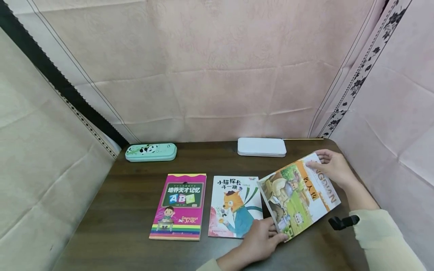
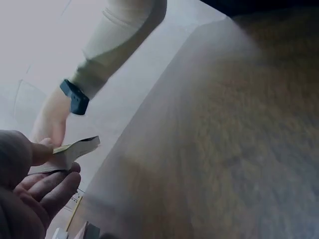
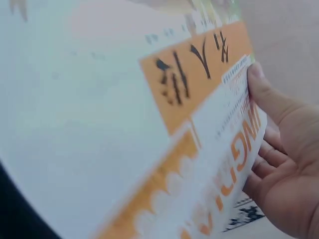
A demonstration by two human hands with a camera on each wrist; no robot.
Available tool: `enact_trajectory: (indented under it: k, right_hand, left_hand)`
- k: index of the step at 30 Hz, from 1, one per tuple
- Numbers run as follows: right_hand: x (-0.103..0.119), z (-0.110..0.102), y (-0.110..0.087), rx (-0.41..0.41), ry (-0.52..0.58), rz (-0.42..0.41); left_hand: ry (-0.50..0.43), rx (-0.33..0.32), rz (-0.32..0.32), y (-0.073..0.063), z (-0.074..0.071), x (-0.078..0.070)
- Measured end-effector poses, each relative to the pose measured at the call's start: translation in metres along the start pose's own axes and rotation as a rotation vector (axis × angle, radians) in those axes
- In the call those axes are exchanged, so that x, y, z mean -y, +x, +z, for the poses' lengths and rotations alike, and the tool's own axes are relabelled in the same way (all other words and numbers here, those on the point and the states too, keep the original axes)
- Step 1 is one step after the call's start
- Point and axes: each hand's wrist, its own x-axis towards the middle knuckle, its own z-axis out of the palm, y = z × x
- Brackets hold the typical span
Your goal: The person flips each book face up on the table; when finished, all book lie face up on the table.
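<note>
Both hands hold a book with a green picture and an orange band (image 1: 298,195), tilted and raised at the right of the table. My left hand (image 1: 261,239) pinches its lower left corner, thumb on the cover. At its upper right edge, my right hand (image 1: 333,167) grips with the thumb on the front and fingers behind. The right wrist view shows the orange title band (image 3: 199,69) close up beside that thumb. Left of it lies a fox-picture book (image 1: 234,207), partly covered by the left hand and the held book. A pink book (image 1: 179,207) lies farther left.
A mint panda case (image 1: 150,152) sits at the back left of the dark wooden table (image 1: 112,210). Toward the back right is a white case (image 1: 262,146), with a thin yellowish stick (image 1: 303,139) beside it. Pale cloth walls (image 1: 220,75) enclose the table's back and sides.
</note>
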Motion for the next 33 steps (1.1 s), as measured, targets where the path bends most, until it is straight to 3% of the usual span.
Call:
enact_trajectory:
  k: [2,6,15,19,26,29,33]
  right_hand:
    - [-0.003,0.008,0.004,0.029,-0.008,0.03]
    - [-0.012,0.022,0.009,0.105,-0.014,0.044]
    - [-0.028,0.051,0.015,0.261,-0.106,-0.077]
    - [-0.032,0.053,0.012,0.263,-0.145,-0.107]
    - [-0.043,0.038,-0.011,0.245,-0.281,-0.051]
    - [-0.051,0.027,-0.028,0.23,-0.341,-0.024]
    - [-0.056,0.011,-0.049,0.195,-0.401,0.016]
  left_hand:
    - [-0.07,0.002,-0.079,0.0,-0.001,-0.001]
    - [-0.051,0.018,-0.16,-0.002,-0.005,-0.001]
    - [0.05,0.092,-0.133,0.001,-0.014,-0.003]
    - [0.064,0.027,-0.072,0.01,-0.024,0.004]
    - [0.197,-0.138,0.062,0.026,-0.047,0.022]
    - [0.275,-0.183,0.077,0.033,-0.051,0.027]
    - [0.36,-0.191,0.028,0.04,-0.053,0.03]
